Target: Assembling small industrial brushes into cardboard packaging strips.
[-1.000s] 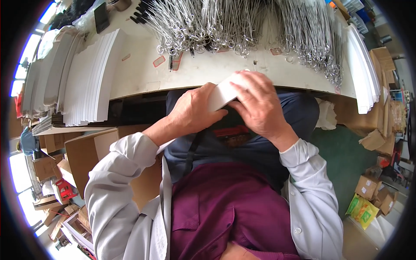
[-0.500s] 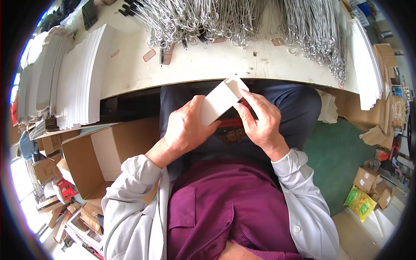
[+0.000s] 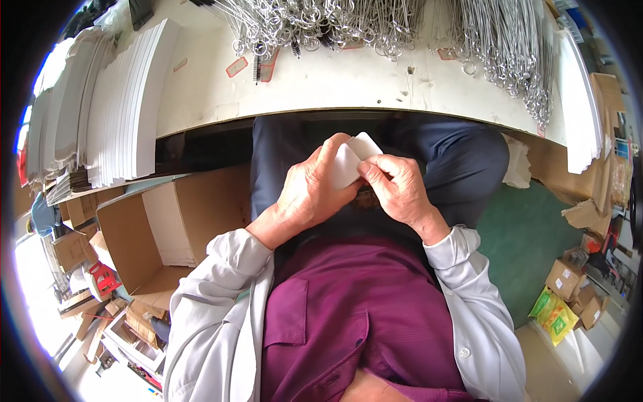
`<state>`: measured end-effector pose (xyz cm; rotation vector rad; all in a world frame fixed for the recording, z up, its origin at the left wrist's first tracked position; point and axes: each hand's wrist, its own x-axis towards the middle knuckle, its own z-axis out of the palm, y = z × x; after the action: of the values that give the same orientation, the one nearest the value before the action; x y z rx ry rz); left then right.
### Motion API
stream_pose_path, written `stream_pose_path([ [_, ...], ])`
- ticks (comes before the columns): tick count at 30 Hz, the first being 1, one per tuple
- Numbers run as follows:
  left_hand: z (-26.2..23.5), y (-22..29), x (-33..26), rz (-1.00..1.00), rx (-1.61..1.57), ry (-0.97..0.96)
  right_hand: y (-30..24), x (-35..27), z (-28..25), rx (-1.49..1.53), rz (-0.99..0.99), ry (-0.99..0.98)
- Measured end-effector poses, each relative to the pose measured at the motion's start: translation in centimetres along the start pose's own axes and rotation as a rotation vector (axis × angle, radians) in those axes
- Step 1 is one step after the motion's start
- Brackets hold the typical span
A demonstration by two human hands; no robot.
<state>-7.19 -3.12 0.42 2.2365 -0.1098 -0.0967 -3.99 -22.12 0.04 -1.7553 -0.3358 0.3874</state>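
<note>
A small white cardboard box (image 3: 343, 167) is held over my lap, just in front of the table edge. Round its body wrap the fingers of my left hand (image 3: 313, 179). My right hand (image 3: 400, 190) pinches the box's white end flap (image 3: 365, 145) between thumb and fingers. The flap stands at an angle to the box body. What the box holds, if anything, is hidden. Beyond my hands, on the pale table (image 3: 308, 97), lies a big heap of wire-handled brushes (image 3: 321, 23) with looped ends.
More looped wire brushes (image 3: 506, 60) lie at the right. Flat white cartons (image 3: 127, 107) stand stacked at the left, with another white stack (image 3: 581, 107) at the right edge. An open cardboard box (image 3: 144, 234) sits low on my left. A yellow-green bag (image 3: 556, 315) lies at lower right.
The white box has turned in my left hand and its open end no longer shows. My right hand has come closer to my left and now pinches the flap. The view has shifted slightly.
</note>
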Motion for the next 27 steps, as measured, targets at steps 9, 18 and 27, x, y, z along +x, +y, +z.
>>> stream_pose_path([
  [9,0.1,0.1,-0.1,0.034,0.017,-0.027,0.6,-1.1,2.6,-0.038,-0.173,0.225],
  [18,0.7,-0.5,-0.8,0.038,0.040,-0.048,0.1,-1.2,2.4,-0.168,-0.158,0.206],
  [27,1.3,-0.8,-1.2,-0.054,0.044,0.007,0.5,-0.8,3.1,0.001,-0.027,0.201],
])
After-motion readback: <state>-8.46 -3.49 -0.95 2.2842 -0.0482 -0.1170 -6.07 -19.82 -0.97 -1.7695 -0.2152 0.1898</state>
